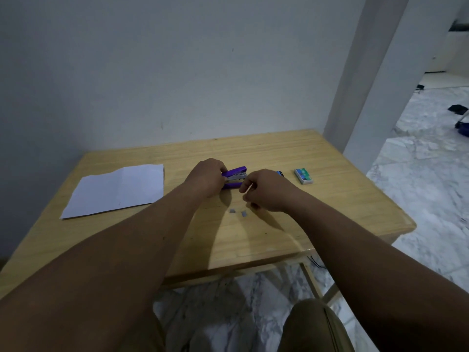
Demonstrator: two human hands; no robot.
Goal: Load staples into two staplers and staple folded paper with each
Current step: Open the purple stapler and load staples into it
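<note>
Purple stapler [234, 177] at frame centre on the wooden bench [279, 229], opened: purple top arm and purple base splayed, silver magazine between them. Long axis runs left–right, slightly up toward the right; open end points right.

Left hand [206, 177] grips the stapler's left end, fingers curled round it. Right hand [266, 190] just right of the stapler's open end, fingers curled, thumb and forefinger pressed together; whether that grip pinches staples cannot be told.

Two small grey staple strips [238, 212] lie on the bench just below the hands.

Second stapler [279, 173], blue and black, mostly hidden behind the right hand.

Staple box [303, 176], green and teal label, right of centre; writing too small to read.

Creased white paper [116, 190] lies flat, left of centre.
</note>
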